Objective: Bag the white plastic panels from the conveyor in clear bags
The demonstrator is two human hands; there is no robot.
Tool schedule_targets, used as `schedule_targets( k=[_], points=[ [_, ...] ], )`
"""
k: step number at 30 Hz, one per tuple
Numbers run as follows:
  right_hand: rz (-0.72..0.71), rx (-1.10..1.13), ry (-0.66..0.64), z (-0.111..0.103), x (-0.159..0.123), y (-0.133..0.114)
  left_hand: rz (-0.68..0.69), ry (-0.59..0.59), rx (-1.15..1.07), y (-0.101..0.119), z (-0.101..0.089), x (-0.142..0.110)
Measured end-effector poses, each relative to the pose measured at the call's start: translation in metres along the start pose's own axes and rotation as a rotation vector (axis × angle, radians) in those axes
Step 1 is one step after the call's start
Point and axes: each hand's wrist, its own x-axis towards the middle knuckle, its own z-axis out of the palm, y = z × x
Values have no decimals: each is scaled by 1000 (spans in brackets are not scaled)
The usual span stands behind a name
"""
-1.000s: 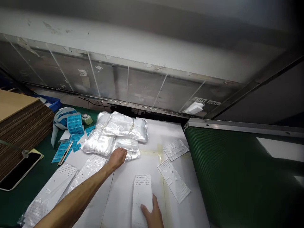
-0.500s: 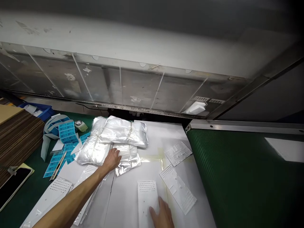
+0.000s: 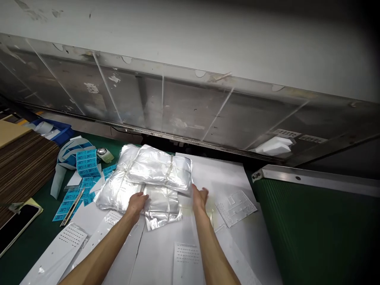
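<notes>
I have the **left hand** (image 3: 135, 206) resting on the bundled clear plastic bags (image 3: 154, 174), at centre frame. Its fingers are narrowed over the lower left of the pile, but I cannot tell whether they grip. The **right hand** (image 3: 199, 198) is open wide at the pile's lower right corner; contact is unclear. A foil-backed bag (image 3: 162, 209) lies between the hands. Both arms cross a white work sheet (image 3: 218, 178) bearing perforated white panels (image 3: 236, 208). At left lie blue printed labels (image 3: 86, 163), a utility knife (image 3: 69, 211) and a stack of corrugated cardboard (image 3: 22, 166). A green conveyor belt (image 3: 314, 231) runs along the right. No object stands between the hands and the pile.
</notes>
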Motion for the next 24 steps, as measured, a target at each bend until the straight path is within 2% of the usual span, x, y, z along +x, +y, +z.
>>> schedule_targets(
  k=[2,4,7,11,15,19,24],
  points=[
    [-120,-118,-19,7,-4,-14,-47,-56,-28,1,1,6],
    [-228,-240,-109,21,-4,-31,-77,-114,-40,2,3,11],
    [-299,-432,-213,52,13,-59,-95,-191,-31,4,6,15],
    [-196,-686,-265,87,52,-91,-90,-262,23,8,7,17],
    [-65,-842,-322,108,72,-108,-19,-273,52,12,8,22],
    [-17,-904,-333,115,77,-118,53,-281,59,14,7,27],
    [-59,-876,-356,112,74,-120,81,-299,54,10,6,33]
  ],
)
